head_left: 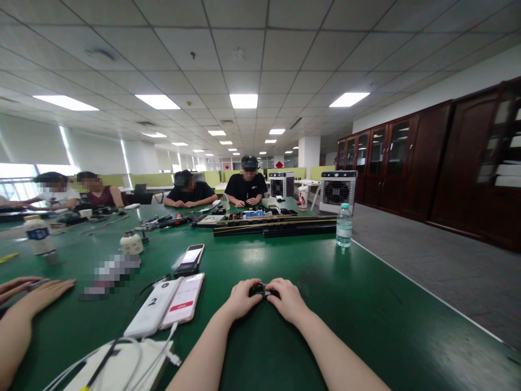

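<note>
Both my hands meet on the green table (pixel 325 293) in front of me. My left hand (pixel 241 297) and my right hand (pixel 290 298) are closed around a small black object (pixel 264 291), which shows between my fingers. I cannot make out what the object is. Just left of my left hand lie a phone (pixel 183 300) with a lit screen, a white power bank (pixel 150 316) marked 2, and a darker phone (pixel 190 259) farther back.
Another person's hands (pixel 28 293) rest flat at the left edge. A water bottle (pixel 344 225) stands at the right, with long black rails (pixel 277 225) behind it. Several people sit at the far end. White cables and a box (pixel 122 366) lie near me. Wooden cabinets (pixel 448 163) line the right wall.
</note>
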Available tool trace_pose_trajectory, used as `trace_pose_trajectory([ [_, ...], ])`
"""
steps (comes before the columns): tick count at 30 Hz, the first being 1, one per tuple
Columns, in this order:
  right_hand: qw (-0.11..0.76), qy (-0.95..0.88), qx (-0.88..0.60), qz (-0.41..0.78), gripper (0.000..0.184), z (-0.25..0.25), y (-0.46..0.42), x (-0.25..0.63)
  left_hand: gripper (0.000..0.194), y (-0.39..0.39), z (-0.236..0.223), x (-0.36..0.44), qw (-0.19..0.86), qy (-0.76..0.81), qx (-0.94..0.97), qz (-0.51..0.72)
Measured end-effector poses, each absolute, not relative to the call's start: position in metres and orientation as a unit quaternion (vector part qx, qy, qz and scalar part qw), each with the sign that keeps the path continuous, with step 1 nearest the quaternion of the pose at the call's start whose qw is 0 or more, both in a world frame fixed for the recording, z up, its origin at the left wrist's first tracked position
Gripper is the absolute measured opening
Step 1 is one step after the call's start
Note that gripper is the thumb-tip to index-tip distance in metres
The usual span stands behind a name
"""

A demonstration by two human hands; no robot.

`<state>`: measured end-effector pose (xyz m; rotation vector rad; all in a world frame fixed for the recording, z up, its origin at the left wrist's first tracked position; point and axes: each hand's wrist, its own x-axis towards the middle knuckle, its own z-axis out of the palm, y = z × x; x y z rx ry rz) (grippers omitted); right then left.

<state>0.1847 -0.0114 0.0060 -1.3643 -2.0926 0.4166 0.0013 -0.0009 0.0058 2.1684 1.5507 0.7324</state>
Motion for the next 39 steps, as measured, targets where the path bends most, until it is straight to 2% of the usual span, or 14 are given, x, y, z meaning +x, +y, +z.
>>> trace_pose_trajectory([
  [6,0.302,-0.787,-0.512,0.166,0.025,0.007,-0.013,0.185,0.044,0.000,0.004,0.001,0.184,0.544,0.777,0.259],
  [13,0.334,-0.756,-0.522,0.211,0.040,0.002,-0.006,0.189,0.045,-0.001,0.007,0.001,0.181,0.541,0.783,0.250],
  [23,0.339,-0.740,-0.532,0.235,0.038,-0.002,-0.002,0.192,0.049,0.000,0.004,0.000,0.188,0.546,0.776,0.255],
  [39,0.345,-0.734,-0.532,0.243,0.033,-0.002,-0.002,0.191,0.045,-0.001,0.006,0.000,0.197,0.555,0.768,0.254],
])
